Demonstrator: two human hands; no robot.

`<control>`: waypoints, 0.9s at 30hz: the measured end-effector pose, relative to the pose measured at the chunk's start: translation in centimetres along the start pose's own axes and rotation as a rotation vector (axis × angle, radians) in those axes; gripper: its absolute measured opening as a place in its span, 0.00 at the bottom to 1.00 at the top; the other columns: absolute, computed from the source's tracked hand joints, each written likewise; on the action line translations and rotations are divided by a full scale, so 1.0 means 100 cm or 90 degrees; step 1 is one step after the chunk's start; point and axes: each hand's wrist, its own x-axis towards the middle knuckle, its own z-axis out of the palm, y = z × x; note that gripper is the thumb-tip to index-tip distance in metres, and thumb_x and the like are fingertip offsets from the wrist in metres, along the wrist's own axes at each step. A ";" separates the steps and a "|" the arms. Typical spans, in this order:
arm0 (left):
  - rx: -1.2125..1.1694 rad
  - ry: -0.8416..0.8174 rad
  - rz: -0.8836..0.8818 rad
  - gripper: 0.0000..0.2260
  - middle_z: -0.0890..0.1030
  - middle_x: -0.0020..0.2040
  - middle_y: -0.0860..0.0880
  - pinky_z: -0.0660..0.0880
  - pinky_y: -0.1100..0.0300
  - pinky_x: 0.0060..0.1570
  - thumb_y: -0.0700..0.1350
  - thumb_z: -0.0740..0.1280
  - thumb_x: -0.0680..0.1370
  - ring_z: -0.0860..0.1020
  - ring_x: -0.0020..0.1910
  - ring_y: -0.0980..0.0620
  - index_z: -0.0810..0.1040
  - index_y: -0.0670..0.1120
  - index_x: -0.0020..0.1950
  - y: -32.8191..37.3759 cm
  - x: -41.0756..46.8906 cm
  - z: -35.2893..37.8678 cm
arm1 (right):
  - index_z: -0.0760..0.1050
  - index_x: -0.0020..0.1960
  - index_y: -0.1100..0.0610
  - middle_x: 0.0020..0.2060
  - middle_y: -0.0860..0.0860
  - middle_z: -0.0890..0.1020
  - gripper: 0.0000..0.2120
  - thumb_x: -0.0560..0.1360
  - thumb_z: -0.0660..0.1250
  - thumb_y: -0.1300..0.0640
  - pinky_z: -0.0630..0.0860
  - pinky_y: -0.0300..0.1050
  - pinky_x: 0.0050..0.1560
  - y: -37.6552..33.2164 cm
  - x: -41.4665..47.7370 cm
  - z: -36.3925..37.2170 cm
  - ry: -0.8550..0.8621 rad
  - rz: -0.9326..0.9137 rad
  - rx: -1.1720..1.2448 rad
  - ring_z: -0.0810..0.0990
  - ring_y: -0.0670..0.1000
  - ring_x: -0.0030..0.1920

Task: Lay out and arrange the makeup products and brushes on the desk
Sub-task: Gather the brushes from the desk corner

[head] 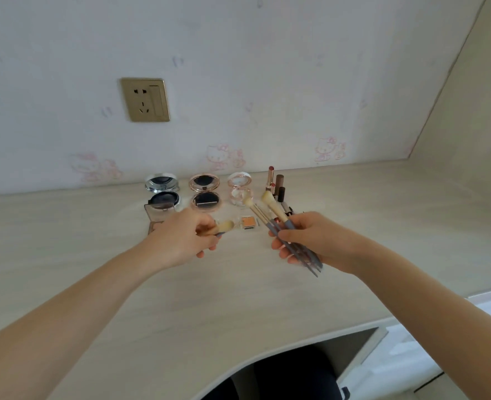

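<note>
My right hand [310,238] grips a bundle of grey-handled makeup brushes [263,210], bristles pointing up and left, handles sticking out below the palm. My left hand [185,236] pinches a single brush [226,226] with cream bristles, held just above the pale desk [209,290]. Behind my hands three open round compacts stand in a row: a silver one [162,190], a rose-gold one [204,192] and a clear one [240,189]. A small orange pan [249,223] lies between my hands. Lipsticks and tubes [276,183] stand at the right of the row.
A brownish palette [153,215] lies partly hidden behind my left hand. The wall with a gold socket [145,100] rises directly behind the products. The desk's curved front edge [267,353] sits near me, with a dark chair below.
</note>
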 end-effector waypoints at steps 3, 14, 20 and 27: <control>0.093 0.020 0.012 0.05 0.79 0.32 0.55 0.78 0.51 0.42 0.44 0.69 0.74 0.80 0.36 0.47 0.79 0.48 0.38 -0.020 -0.004 -0.001 | 0.77 0.53 0.59 0.41 0.52 0.84 0.07 0.79 0.61 0.61 0.78 0.42 0.40 0.000 0.004 0.014 -0.027 0.008 -0.031 0.82 0.49 0.39; 0.257 -0.018 0.059 0.06 0.81 0.47 0.53 0.77 0.53 0.47 0.48 0.69 0.73 0.78 0.47 0.52 0.81 0.53 0.50 -0.026 0.002 0.019 | 0.76 0.55 0.62 0.43 0.54 0.84 0.08 0.80 0.61 0.61 0.81 0.45 0.46 -0.007 -0.001 0.024 -0.035 0.033 -0.052 0.82 0.50 0.41; 0.190 0.030 0.077 0.08 0.79 0.45 0.56 0.74 0.60 0.45 0.46 0.70 0.74 0.75 0.43 0.56 0.81 0.52 0.53 -0.028 0.007 0.022 | 0.77 0.55 0.62 0.43 0.55 0.84 0.08 0.79 0.61 0.62 0.81 0.47 0.48 -0.007 -0.002 0.021 -0.030 0.060 -0.049 0.82 0.50 0.41; 0.129 0.086 0.106 0.07 0.81 0.46 0.52 0.73 0.63 0.44 0.43 0.71 0.74 0.77 0.42 0.55 0.82 0.49 0.51 -0.038 0.008 0.026 | 0.76 0.55 0.61 0.47 0.56 0.84 0.07 0.79 0.63 0.60 0.81 0.51 0.53 0.002 -0.002 0.029 -0.043 0.085 -0.076 0.83 0.52 0.44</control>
